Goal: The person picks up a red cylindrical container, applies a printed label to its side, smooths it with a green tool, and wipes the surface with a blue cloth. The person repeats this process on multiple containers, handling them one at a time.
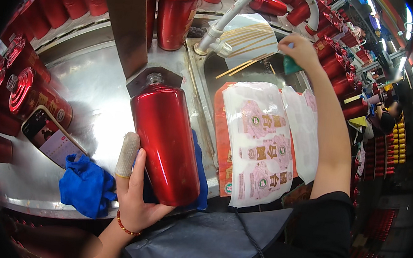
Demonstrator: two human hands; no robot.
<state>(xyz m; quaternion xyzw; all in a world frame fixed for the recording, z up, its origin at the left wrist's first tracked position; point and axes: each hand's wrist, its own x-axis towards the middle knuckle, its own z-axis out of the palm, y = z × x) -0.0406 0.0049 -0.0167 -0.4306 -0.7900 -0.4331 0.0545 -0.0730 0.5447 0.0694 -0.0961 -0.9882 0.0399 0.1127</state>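
Glossy red all over, the bottle (167,145) sits mid-frame, tilted a bit with its neck toward the upper left and its base toward the bottom. The left hand (142,205) comes up from the lower edge and grips it low down, digits along its left side and the palm near the base; one digit wears a pale cloth sleeve (127,156), and there's a beaded bracelet (126,225) on the wrist. Part of a blue cloth (202,173) pokes out past the bottle's right side. The right hand (300,53) is way off in the upper right, over the sink (207,74), fingers curled right by something green (290,66), but honestly I can't tell if they're pinching it. Just left of that hand there's a pale sheet (241,25) with gold strips, plus a whitish bent tap (215,34). Right of centre you've got white sheets (259,144) with pink and gold prints on top of an orange-red sheet (222,125). Lower left: a phone (49,136) propped against a red container (38,94), and a crumpled blue rag (87,184) touching its lower end, all on a shiny metal counter (94,76).
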